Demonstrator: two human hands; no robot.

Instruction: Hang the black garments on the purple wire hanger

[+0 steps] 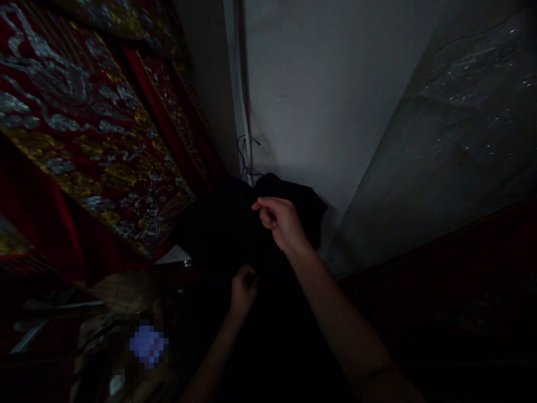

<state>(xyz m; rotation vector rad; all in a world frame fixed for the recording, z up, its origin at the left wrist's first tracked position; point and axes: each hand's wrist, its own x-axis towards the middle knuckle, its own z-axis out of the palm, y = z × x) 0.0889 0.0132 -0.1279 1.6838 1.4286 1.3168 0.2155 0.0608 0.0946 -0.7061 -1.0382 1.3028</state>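
Note:
A black cloth (235, 224) lies bunched in the dim middle of the view, against the foot of a pale wall. My right hand (280, 223) reaches forward over it with the fingers curled and pinched at the cloth's upper edge. My left hand (244, 286) sits lower and nearer, closed in a fist that grips a fold of the same black cloth. Much of the cloth is lost in shadow.
Red fabric panels (84, 134) embroidered in gold and silver lean at the left. A grey sheet with glittering specks (453, 145) slopes at the right. A white strip (239, 89) runs down the wall corner, with purple threads (243, 154) hanging by it. Dim clutter (104, 313) lies at lower left.

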